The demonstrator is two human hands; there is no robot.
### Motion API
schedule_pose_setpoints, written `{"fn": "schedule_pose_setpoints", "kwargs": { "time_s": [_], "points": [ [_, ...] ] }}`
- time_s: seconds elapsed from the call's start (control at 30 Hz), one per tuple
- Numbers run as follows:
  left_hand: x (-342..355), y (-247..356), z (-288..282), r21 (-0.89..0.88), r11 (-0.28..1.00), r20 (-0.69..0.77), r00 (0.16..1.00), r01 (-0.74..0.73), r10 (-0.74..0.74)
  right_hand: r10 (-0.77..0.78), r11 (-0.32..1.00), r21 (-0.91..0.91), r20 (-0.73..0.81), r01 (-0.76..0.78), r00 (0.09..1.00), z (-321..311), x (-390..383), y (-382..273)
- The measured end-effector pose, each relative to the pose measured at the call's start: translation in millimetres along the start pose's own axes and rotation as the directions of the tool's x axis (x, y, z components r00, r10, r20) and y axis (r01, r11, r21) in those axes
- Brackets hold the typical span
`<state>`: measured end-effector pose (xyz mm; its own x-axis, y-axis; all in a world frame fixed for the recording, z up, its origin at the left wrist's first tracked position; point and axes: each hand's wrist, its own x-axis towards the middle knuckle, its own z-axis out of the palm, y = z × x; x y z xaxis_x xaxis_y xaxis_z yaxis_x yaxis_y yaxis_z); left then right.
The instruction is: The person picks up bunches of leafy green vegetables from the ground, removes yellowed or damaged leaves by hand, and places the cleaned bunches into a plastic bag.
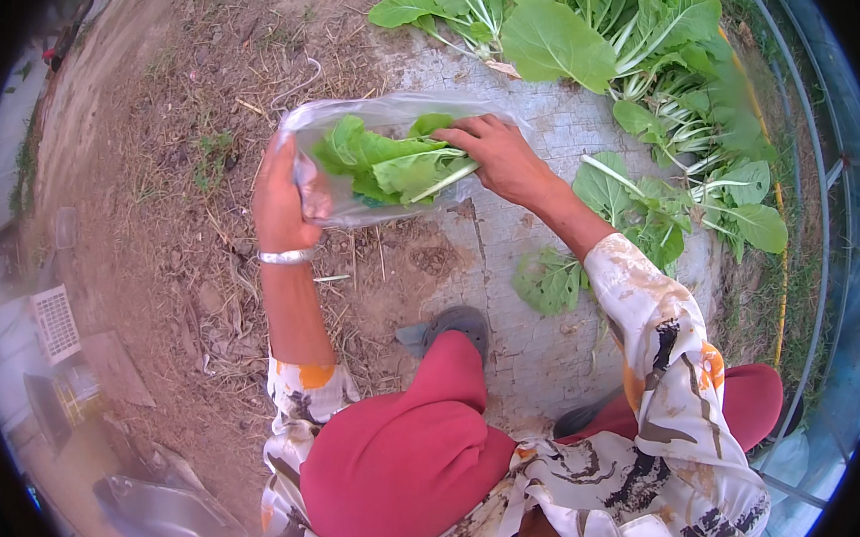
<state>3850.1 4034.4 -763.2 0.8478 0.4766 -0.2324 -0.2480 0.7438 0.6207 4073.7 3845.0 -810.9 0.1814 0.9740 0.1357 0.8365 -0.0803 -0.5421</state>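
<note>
With our left hand (280, 201), we grasp the bag (396, 107); with our right hand (500, 156), we grip greens (374, 156) inside. Loose leaves (556, 42) lie far right.

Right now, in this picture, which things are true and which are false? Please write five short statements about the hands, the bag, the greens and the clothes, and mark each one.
1. The left hand holds a clear plastic bag. True.
2. The right hand rests on a knee. False: it is on leafy greens at the bag.
3. More greens lie on the ground, beyond the bag and to its right. True.
4. A silver bracelet is on the right wrist. False: the bracelet is on the left wrist.
5. The trousers are red. True.
</note>
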Motion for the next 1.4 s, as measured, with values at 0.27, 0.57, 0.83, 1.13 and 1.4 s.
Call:
{"fn": "schedule_pose_setpoints", "kwargs": {
  "time_s": [0.27, 0.57, 0.83, 1.13, 1.4],
  "points": [
    [-3, 6, 59, 0.414, 0.898, -0.431, 0.901, 0.151, 0.047, 0.477, 0.879, -0.220, 0.377, -0.423, 0.794, 27, 40, 7],
    [30, -6, 47, 0.603, 0.783, -0.457, 0.871, 0.155, 0.179, 0.177, 0.974, -0.141, 0.006, -0.175, 0.984, 19, 8, -9],
    [1, 0, 93, 0.869, -0.441, 0.044, 0.852, 0.225, 0.521, 0.768, 0.640, 0.541, -0.475, -0.546, 0.430, -58, -148, 35],
    [8, -99, 195, 0.961, 0.075, 0.273, 0.958, -0.267, -0.088, 0.980, 0.122, 0.395, -0.194, -0.911, 0.047, -90, -286, 160],
    [20, -158, 222, 0.883, -0.051, 0.385, 0.783, -0.466, -0.488, 0.877, 0.239, -0.023, -0.423, -0.971, 0.226, -104, -295, 162]
  ]
}}
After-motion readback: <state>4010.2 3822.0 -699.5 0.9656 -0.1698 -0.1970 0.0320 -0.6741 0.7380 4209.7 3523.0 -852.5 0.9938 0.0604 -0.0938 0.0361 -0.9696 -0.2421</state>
